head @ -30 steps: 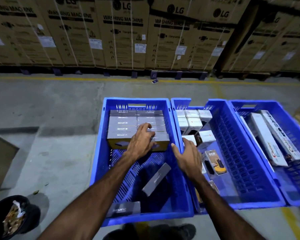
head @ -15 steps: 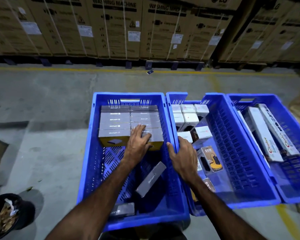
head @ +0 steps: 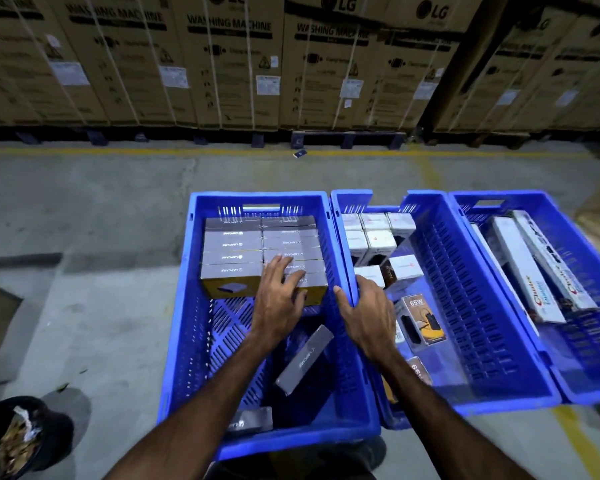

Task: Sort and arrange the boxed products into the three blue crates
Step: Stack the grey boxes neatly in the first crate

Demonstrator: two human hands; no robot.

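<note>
The left hand [head: 281, 299] lies flat, fingers spread and gripping nothing, on the nearest grey box [head: 300, 277] of the packed rows at 12 o'clock in the left blue crate [head: 184, 306]. The right hand [head: 368, 317] hooks loosely over the rim shared with the middle crate [head: 440, 271], holding no box. Pushing unevenly could skew that row (it looks tightly packed) and buckle it upward. Two loose grey boxes [head: 303, 360] wait at 6 o'clock, unsorted; the leaning one may slide.
</note>
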